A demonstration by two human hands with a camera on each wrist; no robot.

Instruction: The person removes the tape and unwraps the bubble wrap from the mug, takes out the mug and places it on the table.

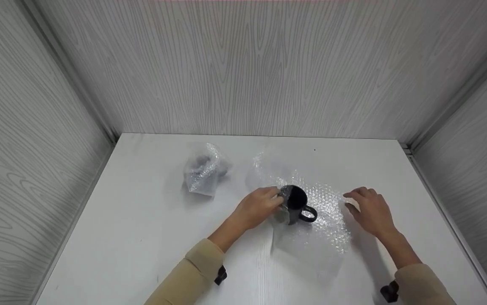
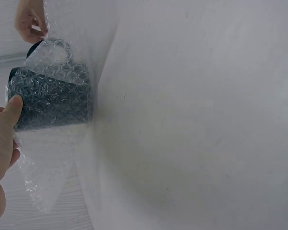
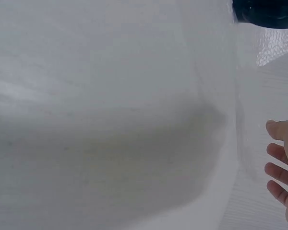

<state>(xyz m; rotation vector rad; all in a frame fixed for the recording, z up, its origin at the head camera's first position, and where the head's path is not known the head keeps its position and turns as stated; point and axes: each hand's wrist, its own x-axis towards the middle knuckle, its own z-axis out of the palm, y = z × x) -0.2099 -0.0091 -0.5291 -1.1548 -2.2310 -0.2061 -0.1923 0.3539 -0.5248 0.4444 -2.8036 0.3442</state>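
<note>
A dark mug [image 1: 296, 201] stands on a sheet of bubble wrap [image 1: 328, 228], its handle pointing right. Part of the wrap is folded over the mug's left side, as the left wrist view shows on the wrapped mug [image 2: 53, 103]. My left hand [image 1: 260, 205] grips the mug by its rim through the wrap, thumb [image 2: 13, 109] on the outside. Close to the right edge of the sheet is my right hand [image 1: 370, 212], thumb and fingers apart. In the right wrist view its fingers [image 3: 281, 172] are loosely bent and hold nothing.
A bundle in bubble wrap [image 1: 205, 171] lies to the left and farther back; what is inside is blurred. The white table [image 1: 141, 237] is bounded by wood-grain panels [image 1: 243, 76] at the back and both sides.
</note>
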